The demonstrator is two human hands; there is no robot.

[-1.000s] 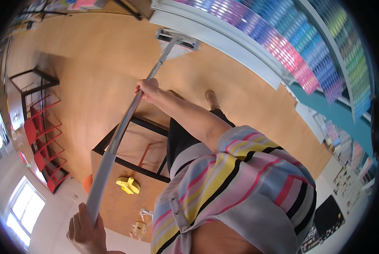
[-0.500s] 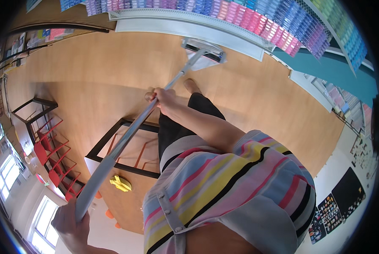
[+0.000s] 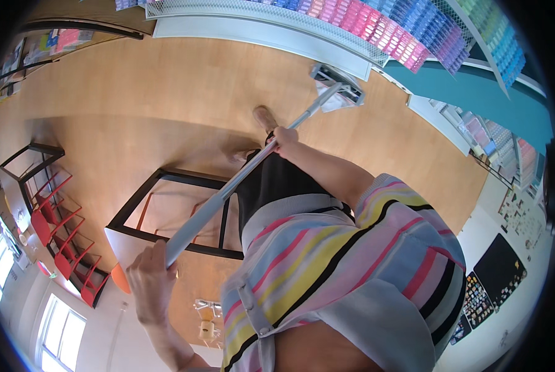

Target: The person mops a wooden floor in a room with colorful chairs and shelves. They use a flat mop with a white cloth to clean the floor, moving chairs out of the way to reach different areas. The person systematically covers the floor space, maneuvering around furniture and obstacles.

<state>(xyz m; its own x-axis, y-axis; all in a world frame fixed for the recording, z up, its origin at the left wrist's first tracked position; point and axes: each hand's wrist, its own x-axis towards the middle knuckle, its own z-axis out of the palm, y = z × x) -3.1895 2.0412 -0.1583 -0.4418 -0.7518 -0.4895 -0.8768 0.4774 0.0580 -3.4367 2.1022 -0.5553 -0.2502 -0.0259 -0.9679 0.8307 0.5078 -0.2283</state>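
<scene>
A flat mop (image 3: 224, 191) with a long grey metal handle runs slantwise across the view. Its flat head (image 3: 338, 85), with a pale cloth beneath, lies on the wooden floor close to the white base of a display rack. Low on the picture's left, my left hand (image 3: 148, 276) is closed round the top end of the handle. Farther down the pole, my right hand (image 3: 283, 140) wraps round it, just in front of my black trousers. A brown shoe (image 3: 264, 118) shows on the floor beside the handle.
A rack (image 3: 376, 38) of pink, blue and purple packets lines the far side, with a teal panel (image 3: 463, 87) at its right. A black-framed table (image 3: 135, 204) stands left of my legs. Red chairs (image 3: 60, 239) sit farther left. The wooden floor (image 3: 166, 80) spreads ahead.
The mop head has slid to the right along the rack's base. Both hands have moved right with the handle, the left one also upward in view. A yellow object on the table has left the view.
</scene>
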